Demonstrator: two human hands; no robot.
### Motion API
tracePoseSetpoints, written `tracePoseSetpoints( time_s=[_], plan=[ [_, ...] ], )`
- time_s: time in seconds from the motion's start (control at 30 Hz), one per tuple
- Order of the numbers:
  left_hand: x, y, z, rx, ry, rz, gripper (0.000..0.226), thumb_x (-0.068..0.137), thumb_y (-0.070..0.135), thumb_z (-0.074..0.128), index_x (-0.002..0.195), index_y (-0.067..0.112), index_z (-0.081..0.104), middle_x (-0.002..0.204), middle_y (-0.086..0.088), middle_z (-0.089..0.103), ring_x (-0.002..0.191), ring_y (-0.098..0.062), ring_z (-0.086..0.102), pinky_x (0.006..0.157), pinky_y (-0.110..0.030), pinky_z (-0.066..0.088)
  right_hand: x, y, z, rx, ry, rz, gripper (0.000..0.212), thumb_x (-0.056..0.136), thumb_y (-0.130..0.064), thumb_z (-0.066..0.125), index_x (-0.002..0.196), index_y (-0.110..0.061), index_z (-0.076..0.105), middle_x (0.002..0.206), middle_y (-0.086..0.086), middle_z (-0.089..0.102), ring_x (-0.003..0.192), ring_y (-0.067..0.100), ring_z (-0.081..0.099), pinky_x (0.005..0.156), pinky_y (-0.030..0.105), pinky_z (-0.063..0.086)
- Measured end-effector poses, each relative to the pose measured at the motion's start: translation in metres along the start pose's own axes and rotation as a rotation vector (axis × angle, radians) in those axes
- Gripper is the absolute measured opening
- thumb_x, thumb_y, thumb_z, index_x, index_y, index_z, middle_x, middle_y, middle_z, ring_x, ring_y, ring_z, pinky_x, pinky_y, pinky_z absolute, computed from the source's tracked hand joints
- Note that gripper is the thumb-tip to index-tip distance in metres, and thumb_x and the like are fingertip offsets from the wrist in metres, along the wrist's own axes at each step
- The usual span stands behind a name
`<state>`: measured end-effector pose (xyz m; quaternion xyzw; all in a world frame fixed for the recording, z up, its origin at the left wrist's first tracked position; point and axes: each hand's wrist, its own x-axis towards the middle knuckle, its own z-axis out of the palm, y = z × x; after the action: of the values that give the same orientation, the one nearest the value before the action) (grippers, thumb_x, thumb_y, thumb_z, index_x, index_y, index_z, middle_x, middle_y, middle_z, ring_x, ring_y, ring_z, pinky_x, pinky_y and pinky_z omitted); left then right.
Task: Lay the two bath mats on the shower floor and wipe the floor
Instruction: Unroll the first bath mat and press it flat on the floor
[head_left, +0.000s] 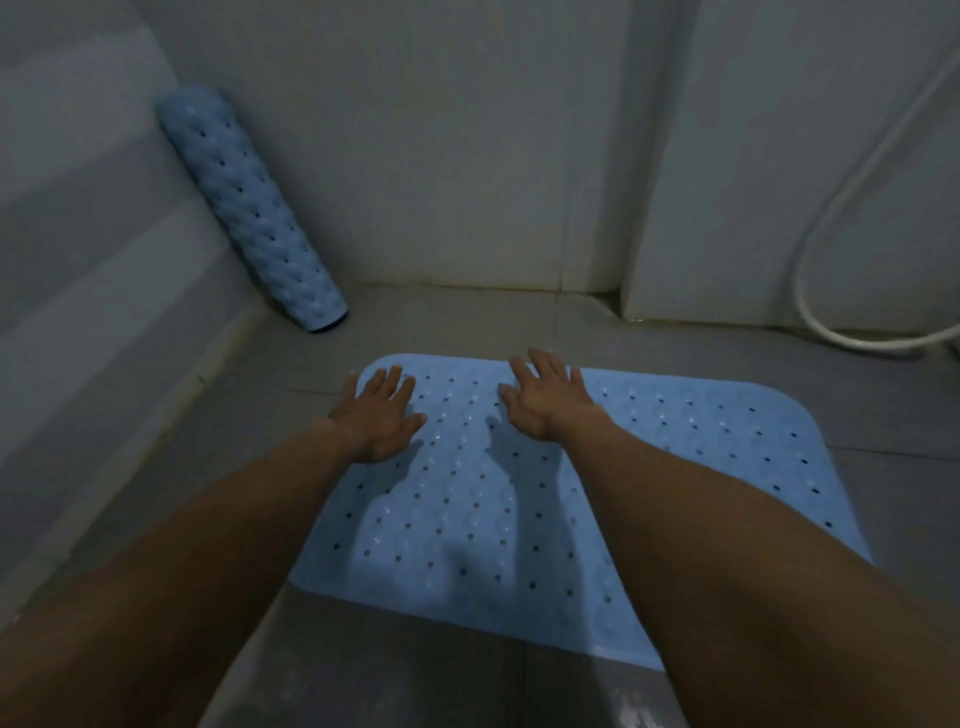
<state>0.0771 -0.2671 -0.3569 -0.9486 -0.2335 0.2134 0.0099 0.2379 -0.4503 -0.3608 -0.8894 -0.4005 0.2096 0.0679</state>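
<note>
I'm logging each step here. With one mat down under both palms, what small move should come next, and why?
Probably lift the left hand toward the rolled mat leaning in the corner: the flat mat already lies spread on the floor, while the second stays rolled.

Dim light, grey tiled floor (519, 317), pale walls (441, 156), white hose (810, 312)

Single head view, looking steeply down and forward, sitting close above the shower floor (519, 322) (corner walls filling the upper frame).

Hose (831, 218) cut off at right edge.
</note>
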Motion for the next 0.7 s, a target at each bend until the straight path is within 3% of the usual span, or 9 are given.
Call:
tracePoseSetpoints(
  time_s=[0.27,0.53,0.7],
  plan=[
    [0.038,-0.005,0.036,-0.063,0.128,0.057,0.066,0.102,0.049,0.015,0.154,0.013,-0.005,0.162,-0.006,-0.011,0.149,-0.020,-0.006,0.120,-0.044,-0.009,0.051,-0.036,0.065,-0.008,0.084,-0.057,0.063,0.105,-0.044,0.015,0.159,-0.016,-0.002,0.165,0.005,-0.014,0.152,0.024,-0.014,0.122,0.048,-0.009],
    [0.098,-0.001,0.074,-0.228,0.233,0.163,0.062,0.103,0.045,0.012,0.154,0.016,-0.004,0.162,-0.002,-0.010,0.149,-0.016,-0.009,0.120,-0.040,-0.011,0.073,-0.034,0.113,-0.013,0.210,0.095,0.070,0.102,-0.051,0.007,0.158,-0.011,-0.006,0.166,0.006,-0.012,0.152,0.020,-0.015,0.122,0.046,-0.011],
    [0.107,0.005,0.104,-0.313,0.495,0.139,0.059,0.102,0.043,0.020,0.154,0.018,0.014,0.162,0.000,0.009,0.149,-0.015,0.006,0.122,-0.042,0.002,0.073,-0.035,0.121,0.002,0.347,0.108,0.072,0.100,-0.055,0.010,0.159,-0.015,-0.002,0.165,0.005,-0.012,0.152,0.017,-0.014,0.123,0.043,-0.008]
  ],
)
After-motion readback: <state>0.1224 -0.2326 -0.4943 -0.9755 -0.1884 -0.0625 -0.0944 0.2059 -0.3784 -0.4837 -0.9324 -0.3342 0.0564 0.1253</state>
